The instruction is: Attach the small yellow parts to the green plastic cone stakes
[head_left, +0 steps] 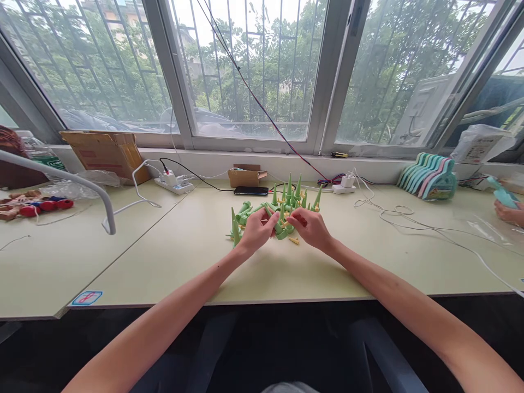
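Note:
My left hand (pixel 257 229) is closed around a green plastic watering spike (pixel 280 229), its wide round end pointing down and toward me. To its right, my right hand (pixel 311 225) pinches with thumb and forefinger at a small yellow piece (pixel 287 223) beside that spike. The fingers partly hide this piece. Several more green spikes (pixel 290 188) stand point up just behind my hands, with small yellow parts among them. Another upright spike (pixel 234 224) is left of my left hand, near some lying ones (pixel 244 209). A loose yellow valve piece (pixel 294 240) lies on the table in front.
A phone (pixel 251 191) and a small open cardboard box (pixel 246 176) are behind the pile on the table (pixel 196 262). Power strips (pixel 174 184) and loose white cables (pixel 403 212) lie at both sides. Teal plastic items (pixel 428 177) stand right, near another person's hand (pixel 510 212).

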Available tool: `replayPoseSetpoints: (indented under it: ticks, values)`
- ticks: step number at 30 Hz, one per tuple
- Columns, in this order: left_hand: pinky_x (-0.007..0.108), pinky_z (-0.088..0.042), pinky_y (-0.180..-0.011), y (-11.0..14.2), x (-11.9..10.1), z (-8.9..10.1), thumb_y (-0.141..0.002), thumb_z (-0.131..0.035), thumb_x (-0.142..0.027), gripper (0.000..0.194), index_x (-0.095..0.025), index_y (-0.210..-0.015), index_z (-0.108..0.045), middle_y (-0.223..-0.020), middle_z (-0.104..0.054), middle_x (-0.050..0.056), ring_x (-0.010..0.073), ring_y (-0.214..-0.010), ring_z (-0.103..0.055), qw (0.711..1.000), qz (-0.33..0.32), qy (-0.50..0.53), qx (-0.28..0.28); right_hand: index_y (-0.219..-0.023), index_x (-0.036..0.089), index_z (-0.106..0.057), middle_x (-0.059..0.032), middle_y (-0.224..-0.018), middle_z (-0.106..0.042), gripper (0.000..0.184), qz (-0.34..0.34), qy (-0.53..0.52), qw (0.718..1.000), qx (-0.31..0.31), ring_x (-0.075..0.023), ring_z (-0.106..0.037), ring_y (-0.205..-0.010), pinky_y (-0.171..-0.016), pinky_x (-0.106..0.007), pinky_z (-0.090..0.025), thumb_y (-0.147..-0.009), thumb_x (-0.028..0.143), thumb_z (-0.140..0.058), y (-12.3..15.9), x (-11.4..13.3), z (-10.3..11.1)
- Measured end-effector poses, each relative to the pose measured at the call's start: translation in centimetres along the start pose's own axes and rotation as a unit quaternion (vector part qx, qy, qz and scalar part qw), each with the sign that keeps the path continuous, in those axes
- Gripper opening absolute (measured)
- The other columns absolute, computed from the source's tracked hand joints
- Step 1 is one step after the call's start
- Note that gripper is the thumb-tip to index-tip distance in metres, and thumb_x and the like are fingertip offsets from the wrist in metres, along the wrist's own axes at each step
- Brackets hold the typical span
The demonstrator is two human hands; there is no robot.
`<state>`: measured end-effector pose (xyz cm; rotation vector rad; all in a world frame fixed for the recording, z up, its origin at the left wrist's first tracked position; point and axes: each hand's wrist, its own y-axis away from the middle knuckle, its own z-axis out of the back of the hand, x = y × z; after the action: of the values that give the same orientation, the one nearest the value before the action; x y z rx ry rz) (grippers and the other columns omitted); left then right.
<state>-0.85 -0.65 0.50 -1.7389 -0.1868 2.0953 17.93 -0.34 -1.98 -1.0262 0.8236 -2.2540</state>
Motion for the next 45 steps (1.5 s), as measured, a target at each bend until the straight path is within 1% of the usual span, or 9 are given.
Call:
replayPoseSetpoints:
  ticks: [7, 16, 22, 27, 31, 38, 45]
  values:
    - [0.024, -0.042, -0.045, 0.0, 0.2, 0.0, -0.082, -0.061, -0.05, 0.034, -0.018, -0.075, -0.053, -0.062, -0.057, 0.0, 0.0103, -0.045, -0.052, 1.0, -0.012, -0.009, -0.013, -0.079, 0.019, -0.057, 0.0007, -0.065, -0.057, 0.034, 0.004, -0.014, 0.999, 0.032, -0.0101, -0.044, -0.054, -0.055, -0.023, -0.038, -0.092, 0.051, -0.054, 0.1, 0.0, -0.1]
    - [0.023, -0.041, -0.049, -0.3, 1.2, 0.1, -0.086, -0.056, -0.051, 0.034, -0.018, -0.076, -0.054, -0.061, -0.054, -0.002, 0.0097, -0.049, -0.05, 0.996, -0.055, -0.059, -0.032, -0.086, 0.019, -0.057, 0.0015, -0.066, -0.056, 0.025, 0.02, -0.028, 0.997, 0.071, -0.0093, -0.041, -0.053, -0.054, -0.022, -0.038, -0.092, 0.043, -0.055, 0.1, 0.2, 0.1]
    - [0.023, -0.037, -0.048, -0.2, 1.0, 0.2, -0.089, -0.051, -0.049, 0.034, -0.018, -0.077, -0.054, -0.068, -0.063, 0.001, 0.0083, -0.047, -0.045, 0.995, -0.059, -0.078, -0.027, -0.086, 0.019, -0.058, -0.0002, -0.07, -0.059, 0.022, 0.031, -0.03, 0.996, 0.079, -0.0093, -0.043, -0.052, -0.054, -0.022, -0.039, -0.093, 0.039, -0.054, 0.0, 0.4, 0.2]
    - [0.023, -0.035, -0.048, -0.2, 1.0, 0.2, -0.091, -0.05, -0.046, 0.031, -0.018, -0.08, -0.055, -0.067, -0.064, 0.0, 0.0091, -0.049, -0.044, 0.993, -0.067, -0.089, -0.025, -0.087, 0.019, -0.059, -0.0003, -0.072, -0.06, 0.018, 0.036, -0.03, 0.996, 0.08, -0.0088, -0.043, -0.053, -0.055, -0.022, -0.04, -0.092, 0.036, -0.056, 0.0, 0.3, 0.1]
    - [0.023, -0.036, -0.051, -0.3, 1.2, 0.2, -0.09, -0.05, -0.045, 0.029, -0.018, -0.079, -0.055, -0.069, -0.064, 0.001, 0.0105, -0.054, -0.048, 0.992, -0.075, -0.093, -0.026, -0.088, 0.019, -0.058, 0.0, -0.074, -0.061, 0.014, 0.042, -0.037, 0.995, 0.081, -0.0087, -0.045, -0.054, -0.055, -0.022, -0.04, -0.091, 0.032, -0.058, 0.0, 0.2, 0.0]
    - [0.025, -0.038, -0.054, -0.2, 1.2, 0.1, -0.091, -0.05, -0.041, 0.026, -0.019, -0.079, -0.056, -0.068, -0.063, 0.001, 0.0119, -0.056, -0.049, 0.987, -0.098, -0.122, -0.023, -0.085, 0.019, -0.057, -0.0005, -0.075, -0.058, 0.017, 0.047, -0.048, 0.992, 0.102, -0.0095, -0.045, -0.055, -0.057, -0.023, -0.041, -0.092, 0.034, -0.056, -0.1, 0.2, 0.0]
    - [0.024, -0.038, -0.054, 0.0, 1.0, 0.1, -0.092, -0.049, -0.04, 0.026, -0.019, -0.08, -0.056, -0.065, -0.061, 0.0, 0.0114, -0.055, -0.046, 0.983, -0.11, -0.148, -0.016, -0.079, 0.018, -0.054, 0.001, -0.067, -0.052, 0.027, 0.034, -0.037, 0.991, 0.126, -0.01, -0.041, -0.056, -0.056, -0.023, -0.036, -0.095, 0.04, -0.051, -0.1, 0.4, 0.0]
